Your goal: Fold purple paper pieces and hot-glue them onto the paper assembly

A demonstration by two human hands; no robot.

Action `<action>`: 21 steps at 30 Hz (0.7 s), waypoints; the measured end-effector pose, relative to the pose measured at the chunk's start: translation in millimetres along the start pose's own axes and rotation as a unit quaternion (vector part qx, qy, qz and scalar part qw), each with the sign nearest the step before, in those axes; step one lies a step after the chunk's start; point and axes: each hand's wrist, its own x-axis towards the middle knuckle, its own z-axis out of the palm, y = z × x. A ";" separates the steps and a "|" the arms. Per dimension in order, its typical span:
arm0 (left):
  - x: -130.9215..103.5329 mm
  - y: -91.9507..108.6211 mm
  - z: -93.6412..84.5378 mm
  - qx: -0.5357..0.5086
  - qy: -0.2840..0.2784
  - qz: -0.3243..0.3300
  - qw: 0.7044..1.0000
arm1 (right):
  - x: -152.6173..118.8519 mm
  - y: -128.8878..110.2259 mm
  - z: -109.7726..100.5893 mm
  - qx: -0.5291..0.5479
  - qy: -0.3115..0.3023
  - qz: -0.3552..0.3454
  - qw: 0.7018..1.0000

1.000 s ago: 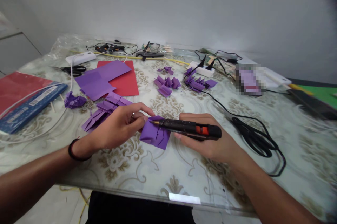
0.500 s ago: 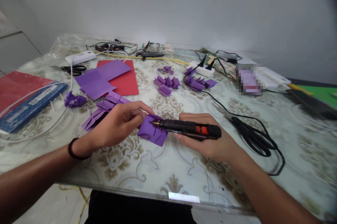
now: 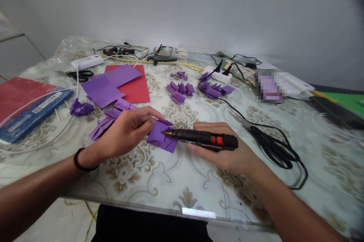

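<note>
In my right hand [image 3: 224, 151] is a black glue gun [image 3: 199, 138] with an orange-red part near its rear. Its brass nozzle points left and lies over a folded piece of purple paper [image 3: 162, 138]; whether the tip touches the paper I cannot tell. My left hand [image 3: 133, 130] pinches that paper by its upper left edge, thumb and finger closed on it. Several more folded purple paper pieces [image 3: 104, 126] lie behind and beside my left hand, partly covered by it. Further pleated purple pieces [image 3: 182, 91] rest beyond the glue gun.
Flat purple sheets [image 3: 102, 92] overlap a red sheet [image 3: 143, 90], with scissors [image 3: 80, 75] and crumpled purple paper [image 3: 80, 108] nearby. A white power strip [image 3: 224, 77] with black plugs stands at the back. Coiled black cable [image 3: 273, 149] lies right of my hand. A blurred phone [image 3: 269, 87] sits behind it.
My left hand has shifted the folded purple paper slightly left and up under the nozzle. The glue gun has barely moved, only a touch to the left.
</note>
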 end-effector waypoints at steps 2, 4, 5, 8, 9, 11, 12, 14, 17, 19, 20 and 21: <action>-0.7 -0.3 -0.4 0.012 0.004 0.004 1.000 | 0.3 0.0 0.3 -0.002 0.000 0.005 1.000; -0.9 -0.6 -0.7 0.018 0.008 0.007 1.000 | 0.6 0.0 0.6 -0.003 0.000 0.007 1.000; -0.8 -0.7 -0.7 0.019 0.010 0.009 1.000 | 0.8 -0.1 0.8 -0.003 0.001 0.007 1.000; -0.1 -1.1 -0.6 0.016 0.016 0.017 1.000 | 1.2 -0.1 1.0 -0.007 0.004 0.009 1.000; 0.2 -1.2 -0.6 0.016 0.018 0.020 1.000 | 1.2 0.0 1.0 -0.011 0.006 0.010 1.000; 0.4 -1.6 -0.5 0.017 0.021 0.026 0.999 | 0.9 0.4 0.8 -0.019 0.007 0.012 1.000; 0.3 -1.8 -0.4 0.017 0.023 0.028 0.999 | 0.7 0.7 0.7 -0.024 0.007 0.013 1.000; -0.1 -2.3 -0.1 0.019 0.025 0.030 0.999 | 0.4 1.2 0.4 -0.030 0.009 0.014 0.999; -0.9 -2.7 0.5 0.023 0.026 0.025 0.999 | 0.2 1.2 0.0 -0.033 0.013 0.017 0.999; -1.1 -2.6 0.8 0.027 0.027 0.022 0.999 | 0.1 0.8 -0.1 -0.032 0.013 0.019 0.999; -1.2 -2.5 0.8 0.031 0.028 0.022 0.999 | 0.1 0.5 -0.1 -0.031 0.014 0.021 0.999; -1.1 -2.5 0.7 0.036 0.030 0.022 0.999 | 0.2 0.2 0.0 -0.029 0.014 0.022 0.999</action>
